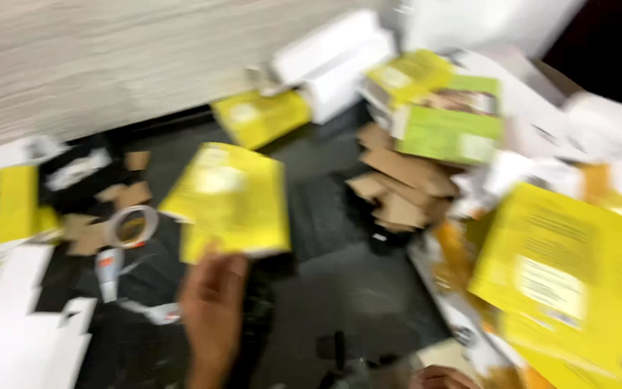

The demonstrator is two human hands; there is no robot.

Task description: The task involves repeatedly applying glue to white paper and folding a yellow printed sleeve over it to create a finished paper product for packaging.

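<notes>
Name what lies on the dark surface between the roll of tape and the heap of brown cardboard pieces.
In the head view, the yellow package held up by the left hand lies between the roll of tape and the cardboard heap.

The yellow flat box [228, 198] was held up above the dark counter [347, 288], a little tilted, with its broad face turned to the camera. It looked thin, like a folded carton, with a pale patch near the top. The picture was blurred, so the print could not be made out. Its lower edge met the left hand [212, 310].
</notes>
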